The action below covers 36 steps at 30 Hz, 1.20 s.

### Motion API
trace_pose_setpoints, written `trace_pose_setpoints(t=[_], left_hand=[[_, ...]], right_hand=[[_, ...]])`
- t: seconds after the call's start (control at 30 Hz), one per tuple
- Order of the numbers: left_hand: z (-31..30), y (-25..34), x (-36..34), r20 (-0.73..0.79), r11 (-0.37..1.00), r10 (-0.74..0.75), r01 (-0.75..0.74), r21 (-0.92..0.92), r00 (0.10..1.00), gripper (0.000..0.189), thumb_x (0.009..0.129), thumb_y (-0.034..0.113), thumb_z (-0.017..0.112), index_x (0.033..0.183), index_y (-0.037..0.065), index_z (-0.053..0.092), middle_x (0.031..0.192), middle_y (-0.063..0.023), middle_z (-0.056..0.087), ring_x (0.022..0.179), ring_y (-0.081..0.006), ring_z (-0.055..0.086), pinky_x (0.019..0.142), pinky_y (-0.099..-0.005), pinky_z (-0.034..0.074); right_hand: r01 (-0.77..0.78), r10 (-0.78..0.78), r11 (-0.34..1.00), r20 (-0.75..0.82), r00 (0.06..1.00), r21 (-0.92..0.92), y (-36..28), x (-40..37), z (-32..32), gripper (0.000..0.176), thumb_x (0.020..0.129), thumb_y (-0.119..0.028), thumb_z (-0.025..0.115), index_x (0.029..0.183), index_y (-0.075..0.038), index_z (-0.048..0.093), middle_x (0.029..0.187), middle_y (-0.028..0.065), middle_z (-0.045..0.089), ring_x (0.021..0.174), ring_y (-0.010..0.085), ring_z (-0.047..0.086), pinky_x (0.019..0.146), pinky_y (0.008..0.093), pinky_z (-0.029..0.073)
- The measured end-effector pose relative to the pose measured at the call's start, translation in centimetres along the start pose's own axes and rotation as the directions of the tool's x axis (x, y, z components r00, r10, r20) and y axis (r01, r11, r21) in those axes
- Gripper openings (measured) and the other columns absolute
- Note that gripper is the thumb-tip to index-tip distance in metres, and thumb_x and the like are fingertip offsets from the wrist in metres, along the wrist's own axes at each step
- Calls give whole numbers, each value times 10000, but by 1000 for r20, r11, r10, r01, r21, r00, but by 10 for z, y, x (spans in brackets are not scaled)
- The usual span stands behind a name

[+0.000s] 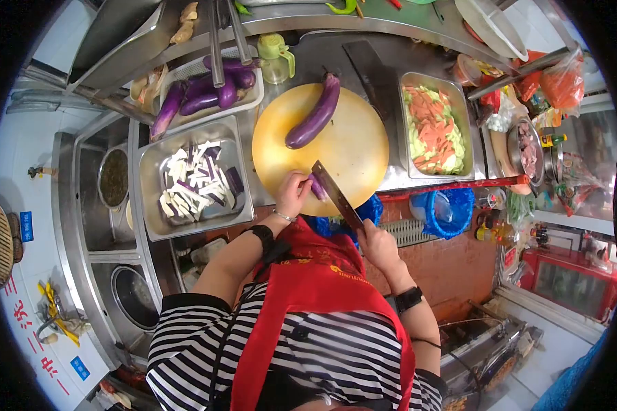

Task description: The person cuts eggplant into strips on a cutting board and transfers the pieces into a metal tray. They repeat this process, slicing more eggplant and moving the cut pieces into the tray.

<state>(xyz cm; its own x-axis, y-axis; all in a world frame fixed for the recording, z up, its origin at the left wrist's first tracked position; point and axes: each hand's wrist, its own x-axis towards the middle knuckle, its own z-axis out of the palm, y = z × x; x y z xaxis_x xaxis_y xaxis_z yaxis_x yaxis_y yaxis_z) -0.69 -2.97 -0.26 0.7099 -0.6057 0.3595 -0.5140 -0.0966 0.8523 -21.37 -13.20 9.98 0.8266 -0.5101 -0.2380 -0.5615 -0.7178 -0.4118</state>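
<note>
My right hand [379, 245] grips the handle of a kitchen knife [334, 190], its dark blade slanting over the near part of the round yellow cutting board [363, 137]. Fingers bent, my left hand [293, 194] holds a short purple eggplant piece [318, 188] against the board, right beside the blade. Farther back on the board lies a whole eggplant [315, 116], apart from both hands. To the left, a steel pan [236, 140] contains cut eggplant strips [195, 175] with white flesh and purple skin.
Behind the pan is a white tray [256, 103] of whole eggplants [199, 96]. On the right stands a steel pan [404, 147] of orange and green slices [433, 130]. A blue-lined bin [445, 212] sits below the counter edge. Steel sinks [96, 236] are at left.
</note>
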Motion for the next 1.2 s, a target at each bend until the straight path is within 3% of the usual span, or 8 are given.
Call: trace_pose_setpoints(t=[0.23,0.37,0.43,0.63,0.7,1.0,1.1,1.2], left_hand=[[3,-5,-3,-19,998,15,-16,-52,1000,125,779,44,623,826,7,514,843,-131,538,699,-245,574,603,-293,479],[4,-4,-4,-34,998,54,-53,21,998,119,772,45,628,819,11,524,840,-128,534,680,-240,568,594,-298,471],[1,-4,-3,-25,999,5,-6,-49,1000,109,761,42,632,810,17,538,838,-124,532,664,-233,561,589,-302,464],[-1,-1,-3,-34,1000,29,-29,-9,999,85,759,32,620,813,19,556,829,-114,532,657,-219,551,591,-292,460],[1,-1,-4,-40,999,19,-20,-26,999,82,757,32,620,809,19,559,829,-111,532,658,-218,549,590,-292,459],[2,-5,-5,-39,999,47,-47,-20,998,80,747,13,619,792,19,553,824,-112,539,678,-233,562,596,-302,464],[3,-4,-3,-57,996,91,-91,9,994,76,749,10,614,793,19,552,828,-113,542,688,-234,566,602,-300,468],[6,-7,-2,-82,1000,25,-26,-3,996,70,751,3,604,799,21,557,839,-116,544,709,-236,569,597,-297,472]], right_hand=[[5,-6,997,-14,1000,-75,-8,27,46,155,854,-214,454,836,-59,456,610,177,592,564,343,600,496,461,479],[-25,28,995,24,999,-97,8,3,28,170,855,-240,470,857,-72,448,612,163,591,562,354,592,498,467,474],[-20,20,997,-4,1000,-75,10,-5,25,174,854,-247,486,842,-77,451,606,166,586,560,364,586,489,473,463],[-17,18,1000,-104,994,11,0,-11,2,171,846,-235,512,798,-81,455,574,171,569,529,369,571,463,473,445],[99,-98,995,-115,989,9,1,-11,0,171,844,-233,515,801,-80,454,563,173,564,508,366,566,447,468,442],[-33,33,999,0,999,-9,-18,16,30,160,850,-212,483,822,-56,469,568,188,575,520,354,589,462,467,472],[38,-40,996,-26,999,-82,-16,37,55,144,844,-204,452,850,-63,483,573,157,590,527,330,605,455,445,485],[12,-12,999,8,1000,-30,-8,26,45,168,848,-218,458,876,-54,480,600,178,596,561,349,605,488,461,484]])
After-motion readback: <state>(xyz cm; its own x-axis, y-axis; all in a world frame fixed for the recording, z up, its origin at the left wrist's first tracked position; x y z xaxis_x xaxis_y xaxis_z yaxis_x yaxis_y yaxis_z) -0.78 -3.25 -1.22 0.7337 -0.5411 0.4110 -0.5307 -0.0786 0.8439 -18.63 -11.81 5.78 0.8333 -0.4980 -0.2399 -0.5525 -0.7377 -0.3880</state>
